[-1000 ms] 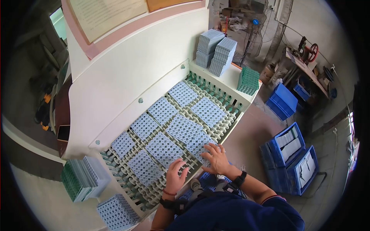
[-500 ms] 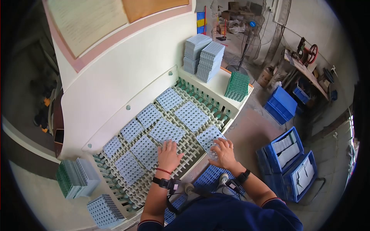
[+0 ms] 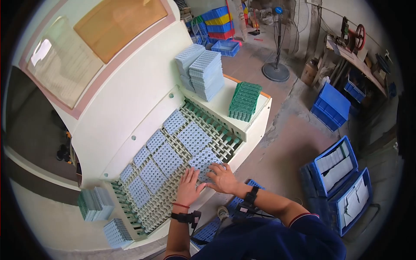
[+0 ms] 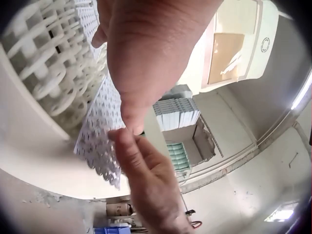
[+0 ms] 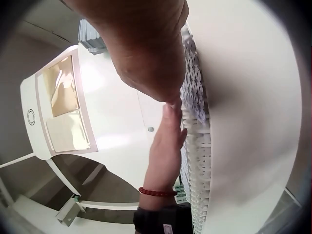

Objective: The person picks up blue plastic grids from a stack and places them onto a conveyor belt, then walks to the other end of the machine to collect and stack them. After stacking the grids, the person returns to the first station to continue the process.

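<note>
Perforated panel (image 3: 203, 160) lies at the lattice conveyor's (image 3: 159, 204) near edge. Right hand (image 3: 222, 178): fingers spread over it. Left hand (image 3: 189, 189): fingers extended at its corner, apparently gripping nothing. Light, even pressure should square it best.

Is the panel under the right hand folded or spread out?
Spread out: in the head view, the panel shows its holed face without any visible fold. The right hand covers part of it.

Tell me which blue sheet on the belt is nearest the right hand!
The perforated pale-blue sheet at the near edge of the conveyor belt: the right hand touches it, while the others lie farther away.
</note>
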A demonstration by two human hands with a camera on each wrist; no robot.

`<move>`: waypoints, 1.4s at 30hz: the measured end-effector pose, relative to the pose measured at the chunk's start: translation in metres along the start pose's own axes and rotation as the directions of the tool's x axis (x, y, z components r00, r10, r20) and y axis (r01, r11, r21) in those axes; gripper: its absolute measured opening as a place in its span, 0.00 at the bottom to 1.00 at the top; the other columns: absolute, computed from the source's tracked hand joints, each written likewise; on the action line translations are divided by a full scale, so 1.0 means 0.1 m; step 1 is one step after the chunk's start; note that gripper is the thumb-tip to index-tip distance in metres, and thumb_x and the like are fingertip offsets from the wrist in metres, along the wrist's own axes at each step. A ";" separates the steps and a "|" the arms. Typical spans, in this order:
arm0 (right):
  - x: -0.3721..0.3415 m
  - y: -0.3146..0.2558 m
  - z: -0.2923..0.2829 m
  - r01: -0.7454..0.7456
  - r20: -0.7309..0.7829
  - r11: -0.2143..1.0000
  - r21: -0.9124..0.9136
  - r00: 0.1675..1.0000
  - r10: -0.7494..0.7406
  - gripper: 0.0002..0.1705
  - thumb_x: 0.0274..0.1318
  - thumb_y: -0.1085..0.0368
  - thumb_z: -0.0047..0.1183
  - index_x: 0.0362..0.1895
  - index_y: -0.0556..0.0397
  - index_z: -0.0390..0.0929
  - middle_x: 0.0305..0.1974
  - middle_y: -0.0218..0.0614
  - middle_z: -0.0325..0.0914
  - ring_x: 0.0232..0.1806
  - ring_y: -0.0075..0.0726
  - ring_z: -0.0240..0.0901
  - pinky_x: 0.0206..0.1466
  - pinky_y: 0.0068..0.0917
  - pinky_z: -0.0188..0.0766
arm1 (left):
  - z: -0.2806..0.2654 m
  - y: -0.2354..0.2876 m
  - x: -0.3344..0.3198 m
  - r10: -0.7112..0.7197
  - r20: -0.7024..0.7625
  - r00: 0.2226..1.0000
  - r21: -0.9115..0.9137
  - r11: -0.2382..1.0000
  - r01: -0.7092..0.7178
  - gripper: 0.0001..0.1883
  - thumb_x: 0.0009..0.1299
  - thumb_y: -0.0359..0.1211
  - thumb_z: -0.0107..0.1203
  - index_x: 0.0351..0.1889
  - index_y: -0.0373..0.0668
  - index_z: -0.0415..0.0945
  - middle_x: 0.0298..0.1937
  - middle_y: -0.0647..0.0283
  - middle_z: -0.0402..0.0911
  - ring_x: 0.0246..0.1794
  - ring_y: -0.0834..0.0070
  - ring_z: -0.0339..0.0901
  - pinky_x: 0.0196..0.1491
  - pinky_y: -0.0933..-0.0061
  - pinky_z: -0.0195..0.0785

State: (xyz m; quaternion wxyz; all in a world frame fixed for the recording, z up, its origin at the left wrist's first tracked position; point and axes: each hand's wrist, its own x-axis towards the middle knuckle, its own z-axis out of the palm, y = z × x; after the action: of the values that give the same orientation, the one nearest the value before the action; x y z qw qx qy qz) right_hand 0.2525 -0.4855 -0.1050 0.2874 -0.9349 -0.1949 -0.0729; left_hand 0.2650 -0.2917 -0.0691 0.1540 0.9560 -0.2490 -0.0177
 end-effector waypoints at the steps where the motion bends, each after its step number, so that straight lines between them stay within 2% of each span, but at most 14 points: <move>1: -0.03 0.08 -0.02 0.019 -0.030 1.000 -0.008 0.999 -0.019 0.25 0.46 0.46 0.55 0.45 0.48 0.76 0.54 0.41 0.66 0.63 0.43 0.54 0.63 0.55 0.45 | 0.09 0.05 0.03 -0.036 0.039 0.999 0.021 0.999 0.036 0.30 0.66 0.48 0.50 0.62 0.41 0.62 0.67 0.52 0.58 0.68 0.54 0.52 0.67 0.57 0.45; 8: -0.69 0.89 -0.72 -0.112 -0.123 0.981 0.158 0.983 0.132 0.16 0.44 0.60 0.59 0.40 0.49 0.77 0.49 0.39 0.70 0.56 0.44 0.63 0.59 0.45 0.55 | 0.31 0.10 -0.11 -0.088 0.032 0.996 0.077 0.993 0.085 0.30 0.64 0.50 0.51 0.61 0.45 0.64 0.67 0.56 0.59 0.68 0.54 0.53 0.66 0.48 0.42; 21: -2.00 2.23 -1.46 -0.561 -0.150 0.800 0.212 0.791 0.594 0.11 0.46 0.60 0.57 0.35 0.50 0.77 0.40 0.42 0.74 0.46 0.50 0.69 0.49 0.44 0.64 | 0.22 0.59 0.29 -0.050 -0.015 0.999 0.059 0.997 0.051 0.28 0.64 0.41 0.51 0.60 0.38 0.63 0.64 0.47 0.61 0.67 0.46 0.51 0.65 0.48 0.44; 24: -2.00 2.67 -1.74 -0.572 -0.188 0.783 0.246 0.764 0.617 0.10 0.47 0.60 0.56 0.34 0.51 0.78 0.39 0.44 0.75 0.43 0.51 0.71 0.48 0.40 0.67 | -0.04 1.10 0.40 -0.064 -0.226 0.972 -0.107 0.993 0.041 0.25 0.64 0.38 0.50 0.58 0.36 0.65 0.60 0.46 0.66 0.63 0.46 0.58 0.64 0.52 0.50; 26: -1.87 2.92 -1.99 -0.557 -0.224 0.763 0.327 0.739 0.635 0.10 0.47 0.61 0.55 0.33 0.52 0.79 0.39 0.45 0.76 0.44 0.51 0.71 0.48 0.38 0.68 | -0.14 1.28 0.50 0.014 -0.060 0.998 -0.418 0.908 -0.037 0.20 0.63 0.33 0.51 0.53 0.34 0.70 0.53 0.49 0.74 0.57 0.54 0.68 0.60 0.62 0.59; 27: -1.74 3.04 -2.12 -0.594 -0.197 0.734 0.328 0.717 0.669 0.10 0.47 0.61 0.55 0.33 0.53 0.80 0.39 0.46 0.76 0.43 0.52 0.72 0.49 0.37 0.68 | -0.19 1.47 0.58 -0.012 -0.091 0.996 -0.419 0.908 -0.027 0.20 0.63 0.33 0.51 0.53 0.34 0.70 0.53 0.49 0.74 0.57 0.54 0.68 0.60 0.62 0.59; 29: -1.50 3.44 -2.19 -0.538 -0.211 0.769 0.346 0.753 0.623 0.11 0.48 0.62 0.56 0.34 0.56 0.79 0.35 0.44 0.76 0.38 0.43 0.74 0.42 0.33 0.70 | -0.20 1.94 0.86 0.070 0.052 0.996 -0.642 0.766 -0.020 0.09 0.65 0.31 0.50 0.37 0.35 0.75 0.39 0.50 0.77 0.45 0.55 0.72 0.48 0.54 0.64; 30: -1.34 3.60 -2.23 -0.507 -0.206 0.771 0.385 0.767 0.607 0.12 0.49 0.63 0.57 0.34 0.58 0.78 0.33 0.43 0.75 0.34 0.37 0.74 0.38 0.30 0.70 | -0.12 2.06 0.97 0.071 0.053 0.996 -0.711 0.703 -0.013 0.08 0.65 0.33 0.53 0.39 0.39 0.76 0.36 0.56 0.78 0.39 0.69 0.75 0.41 0.66 0.68; 31: -1.17 3.73 -2.27 -0.469 -0.190 0.800 0.374 0.806 0.561 0.12 0.49 0.63 0.57 0.34 0.58 0.78 0.33 0.43 0.75 0.34 0.37 0.74 0.38 0.30 0.70 | 0.16 1.83 1.00 0.083 0.270 0.959 -0.760 0.631 0.159 0.16 0.62 0.29 0.54 0.47 0.34 0.75 0.46 0.53 0.79 0.51 0.64 0.75 0.54 0.69 0.64; 32: -1.01 3.86 -2.34 -0.520 -0.130 0.761 0.388 0.786 0.604 0.11 0.48 0.63 0.57 0.33 0.58 0.78 0.31 0.43 0.76 0.33 0.37 0.75 0.38 0.30 0.71 | 0.26 1.92 1.13 0.069 0.308 0.949 -0.775 0.597 0.208 0.15 0.62 0.25 0.53 0.48 0.33 0.75 0.48 0.55 0.79 0.52 0.68 0.74 0.56 0.70 0.63; 36: -0.73 4.40 -2.57 -0.496 -0.007 0.765 0.410 0.837 0.547 0.11 0.49 0.64 0.57 0.31 0.60 0.78 0.27 0.40 0.78 0.30 0.31 0.74 0.35 0.26 0.70 | 0.60 2.37 1.69 0.034 0.304 0.952 -0.799 0.553 0.235 0.15 0.64 0.27 0.53 0.50 0.35 0.74 0.49 0.58 0.78 0.51 0.70 0.74 0.55 0.71 0.64; 38: -0.76 4.81 -2.48 -0.460 0.002 0.655 0.599 0.819 0.573 0.10 0.50 0.64 0.56 0.30 0.60 0.78 0.25 0.37 0.77 0.27 0.27 0.72 0.32 0.24 0.69 | 0.70 2.52 1.95 0.107 0.336 0.936 -0.854 0.454 0.255 0.16 0.66 0.28 0.52 0.52 0.36 0.73 0.51 0.59 0.77 0.50 0.72 0.74 0.55 0.72 0.65; 40: -0.74 4.98 -2.62 -0.604 0.097 0.575 0.551 0.732 0.675 0.11 0.52 0.64 0.55 0.30 0.61 0.78 0.23 0.35 0.77 0.24 0.25 0.71 0.30 0.24 0.68 | 0.77 2.65 2.10 0.047 0.445 0.894 -0.831 0.392 0.393 0.15 0.67 0.28 0.52 0.52 0.36 0.72 0.51 0.59 0.77 0.50 0.73 0.74 0.53 0.74 0.66; 42: -0.83 5.27 -2.62 -0.572 0.105 0.539 0.618 0.740 0.664 0.12 0.53 0.64 0.54 0.30 0.63 0.78 0.21 0.34 0.77 0.23 0.25 0.72 0.29 0.23 0.69 | 0.94 2.68 2.18 0.006 0.428 0.904 -0.815 0.434 0.383 0.15 0.67 0.29 0.52 0.51 0.36 0.73 0.51 0.59 0.77 0.50 0.73 0.74 0.51 0.75 0.68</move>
State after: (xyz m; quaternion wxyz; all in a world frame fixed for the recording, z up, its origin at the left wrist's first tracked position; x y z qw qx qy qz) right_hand 0.3845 -1.0606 -0.1777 0.5945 -0.7879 0.1568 0.0345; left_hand 0.3193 -0.6462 -0.0680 0.5754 0.7345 -0.1158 -0.3405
